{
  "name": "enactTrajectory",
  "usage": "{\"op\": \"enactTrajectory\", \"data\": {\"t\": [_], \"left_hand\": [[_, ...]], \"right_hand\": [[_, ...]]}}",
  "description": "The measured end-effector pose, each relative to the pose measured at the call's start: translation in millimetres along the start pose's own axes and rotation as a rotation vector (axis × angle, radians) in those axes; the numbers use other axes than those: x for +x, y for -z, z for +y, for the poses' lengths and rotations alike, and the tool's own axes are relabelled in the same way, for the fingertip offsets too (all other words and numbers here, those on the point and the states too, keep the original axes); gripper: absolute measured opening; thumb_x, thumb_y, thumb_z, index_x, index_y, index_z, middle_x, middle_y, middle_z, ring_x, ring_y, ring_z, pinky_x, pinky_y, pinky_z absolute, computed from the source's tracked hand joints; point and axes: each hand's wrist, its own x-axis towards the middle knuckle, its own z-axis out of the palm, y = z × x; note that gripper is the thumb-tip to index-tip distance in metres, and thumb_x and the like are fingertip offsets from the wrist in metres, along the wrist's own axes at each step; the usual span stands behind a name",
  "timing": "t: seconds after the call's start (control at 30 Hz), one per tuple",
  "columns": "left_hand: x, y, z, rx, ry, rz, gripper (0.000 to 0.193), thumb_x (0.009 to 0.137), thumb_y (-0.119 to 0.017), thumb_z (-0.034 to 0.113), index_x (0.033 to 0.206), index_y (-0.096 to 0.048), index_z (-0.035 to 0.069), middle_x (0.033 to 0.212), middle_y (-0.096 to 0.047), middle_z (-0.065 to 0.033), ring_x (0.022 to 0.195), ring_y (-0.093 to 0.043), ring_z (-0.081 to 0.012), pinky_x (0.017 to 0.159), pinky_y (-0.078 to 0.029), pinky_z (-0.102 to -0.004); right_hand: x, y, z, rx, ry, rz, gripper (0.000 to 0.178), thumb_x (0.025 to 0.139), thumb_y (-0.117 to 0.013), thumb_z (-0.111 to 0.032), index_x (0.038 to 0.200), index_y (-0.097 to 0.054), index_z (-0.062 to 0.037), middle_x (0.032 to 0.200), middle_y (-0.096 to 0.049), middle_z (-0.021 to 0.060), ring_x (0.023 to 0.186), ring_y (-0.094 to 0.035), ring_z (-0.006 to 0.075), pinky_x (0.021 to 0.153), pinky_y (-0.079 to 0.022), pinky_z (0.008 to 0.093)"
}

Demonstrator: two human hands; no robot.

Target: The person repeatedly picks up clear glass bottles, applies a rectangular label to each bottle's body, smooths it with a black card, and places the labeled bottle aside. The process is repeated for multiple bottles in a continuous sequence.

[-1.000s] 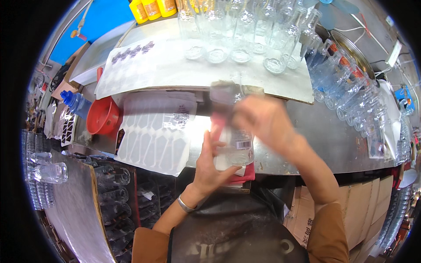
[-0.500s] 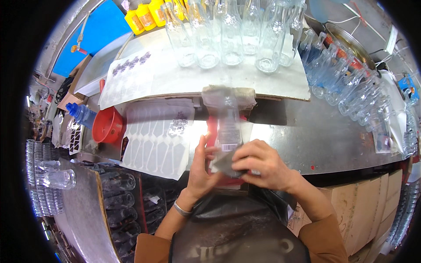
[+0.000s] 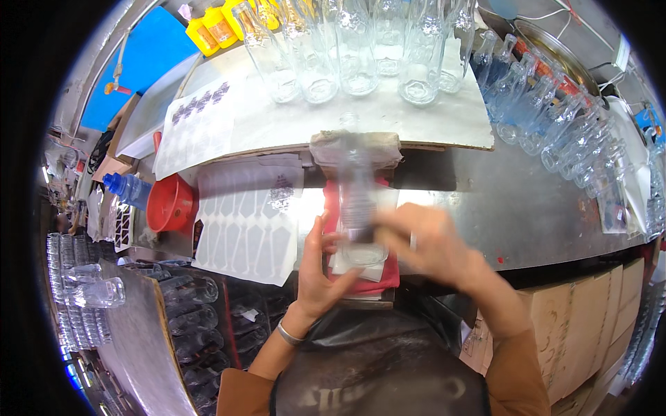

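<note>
A clear glass bottle (image 3: 355, 177) lies with its neck away from me, blurred, over a red cloth (image 3: 390, 269) and white paper. Its neck end rests on a towel-wrapped support (image 3: 322, 149). My left hand (image 3: 319, 274) is beside the bottle's base on the left, thumb and fingers apart, fingertips at the glass. My right hand (image 3: 430, 243), smeared by motion, is closed on a dark flat scraper (image 3: 362, 232) over the lower part of the bottle. The scraper's shape is mostly lost in the blur.
Sheets of bottle-shaped transfers (image 3: 246, 229) lie left, beside a red plastic bowl (image 3: 171, 203) and blue-capped bottle (image 3: 127, 187). Several upright glass bottles (image 3: 359, 62) stand on the raised white-covered board (image 3: 277, 125). More bottles (image 3: 555, 125) line the right; cardboard boxes (image 3: 576, 326) stand below.
My right hand has moved right and slightly up, with the scraper shifting up the bottle, uncovering its base and the paper beneath. My left hand stays nearly in place.
</note>
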Motion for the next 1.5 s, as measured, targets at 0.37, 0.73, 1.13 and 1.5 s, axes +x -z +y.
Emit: {"op": "enactTrajectory", "data": {"t": [0.37,0.73,1.13,1.5], "left_hand": [[137,45,22,0.168,-0.058,0.085,0.051,0.105,-0.051,0.026,0.149,-0.045,0.000,0.138,-0.061,-0.0182,0.124,-0.059,-0.0249,0.105,-0.044,-0.0348],[179,9,21,0.322,0.084,0.105,0.062,0.085,-0.077,0.032,0.133,-0.059,-0.002,0.108,-0.072,-0.0213,0.099,-0.070,-0.0259,0.088,-0.054,-0.0348],[6,136,173,-0.020,-0.363,0.727,0.052,0.104,-0.053,0.014,0.150,-0.035,-0.005,0.112,-0.061,-0.0120,0.101,-0.069,-0.0280,0.092,-0.055,-0.0407],[-49,399,146,0.820,-0.010,1.234,0.039,0.102,-0.062,0.017,0.137,-0.054,0.003,0.102,-0.074,-0.0114,0.095,-0.072,-0.0130,0.077,-0.052,-0.0243]], "right_hand": [[87,2,-9,-0.525,0.185,0.206,0.016,0.079,-0.070,-0.010,0.095,-0.068,-0.0087,0.091,-0.064,0.0074,0.081,-0.063,0.0284,0.070,-0.052,0.0398],[12,-4,-1,-0.099,0.224,0.208,0.025,0.072,-0.076,-0.003,0.096,-0.070,-0.0079,0.097,-0.069,0.0108,0.083,-0.065,0.0327,0.080,-0.055,0.0417],[-74,5,-38,0.499,-0.277,0.156,0.014,0.082,-0.071,-0.003,0.094,-0.070,0.0028,0.081,-0.066,0.0065,0.073,-0.060,0.0133,0.069,-0.045,0.0259],[-61,-20,-22,0.605,-0.277,0.114,0.013,0.085,-0.070,-0.003,0.096,-0.068,0.0037,0.082,-0.065,0.0042,0.076,-0.059,0.0118,0.072,-0.047,0.0253]]}}
